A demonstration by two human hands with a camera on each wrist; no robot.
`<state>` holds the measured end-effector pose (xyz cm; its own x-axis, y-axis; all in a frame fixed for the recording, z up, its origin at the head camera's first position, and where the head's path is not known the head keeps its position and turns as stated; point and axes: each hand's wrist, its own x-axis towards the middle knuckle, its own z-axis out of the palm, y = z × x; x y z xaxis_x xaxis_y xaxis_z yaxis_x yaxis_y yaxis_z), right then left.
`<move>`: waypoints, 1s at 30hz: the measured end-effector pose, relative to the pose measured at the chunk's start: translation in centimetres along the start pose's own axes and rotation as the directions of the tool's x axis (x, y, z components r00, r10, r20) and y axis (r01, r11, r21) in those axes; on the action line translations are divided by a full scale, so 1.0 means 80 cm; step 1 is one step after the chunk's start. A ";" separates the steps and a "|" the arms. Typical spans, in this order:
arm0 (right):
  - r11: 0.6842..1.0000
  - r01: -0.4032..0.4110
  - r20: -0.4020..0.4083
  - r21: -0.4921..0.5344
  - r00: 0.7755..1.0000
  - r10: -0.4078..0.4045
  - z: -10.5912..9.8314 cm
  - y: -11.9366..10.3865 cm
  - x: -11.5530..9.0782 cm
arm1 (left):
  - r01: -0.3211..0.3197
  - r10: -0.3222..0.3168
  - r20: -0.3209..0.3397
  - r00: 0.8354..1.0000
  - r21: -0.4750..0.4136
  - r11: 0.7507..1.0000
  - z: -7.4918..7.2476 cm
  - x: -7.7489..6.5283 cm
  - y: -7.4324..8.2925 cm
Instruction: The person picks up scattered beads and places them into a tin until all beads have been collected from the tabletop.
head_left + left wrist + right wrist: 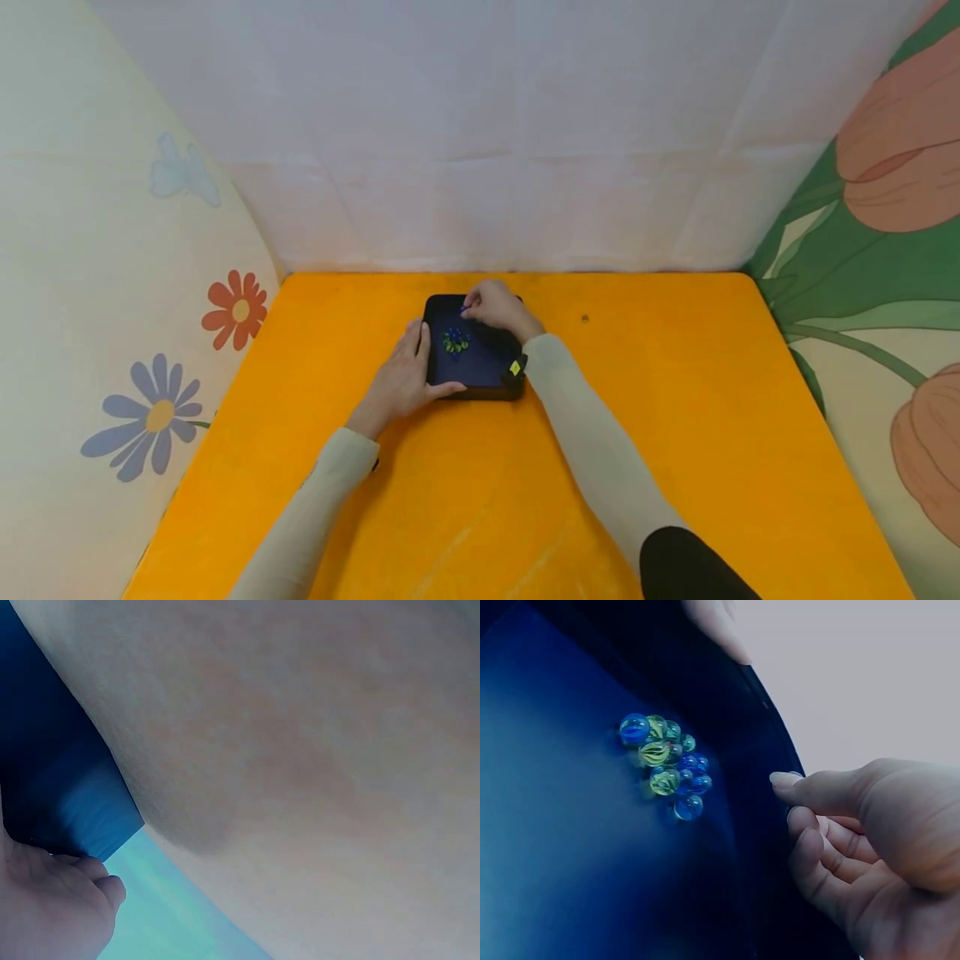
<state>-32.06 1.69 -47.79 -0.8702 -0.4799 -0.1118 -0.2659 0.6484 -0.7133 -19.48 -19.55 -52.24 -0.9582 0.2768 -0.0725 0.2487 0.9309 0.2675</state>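
A dark rectangular tray [487, 379] lies on the orange table, with a cluster of glass marbles [664, 780] on its floor. The marbles are blue, green and yellow-swirled. My left hand [401, 371] rests at the tray's near left corner, fingers straight along the left side and thumb out along the front rim. Over the far part of the tray, my right hand [495, 307] pinches a small blue marble [463, 309] between thumb and fingertips. In the right wrist view that marble is mostly hidden by the fingers of the right hand [862, 847], close to the tray wall.
The orange table [660, 400] extends around the tray, up to a white cloth wall [480, 167] behind. A small round dark thing [585, 318] shows right of the tray. A black rounded shape [693, 567] covers part of the right sleeve. Flower-printed panels stand at both sides.
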 end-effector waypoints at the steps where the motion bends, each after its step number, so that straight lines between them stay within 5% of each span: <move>1: 1.000 0.000 0.001 0.001 1.000 0.000 0.001 0.000 0.001 | -0.002 0.002 -0.002 1.000 -0.001 1.000 0.000 0.000 0.000; 30: 1.000 0.007 0.017 -0.002 1.000 -0.007 -0.010 0.006 -0.001 | -0.004 0.004 -0.006 1.000 0.008 1.000 0.002 0.000 -0.001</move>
<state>-32.45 2.56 -47.56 -0.8610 -0.4945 -0.1188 -0.2726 0.6460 -0.7130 -19.47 -19.59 -52.39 -0.9581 0.2788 -0.0655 0.2534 0.9318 0.2599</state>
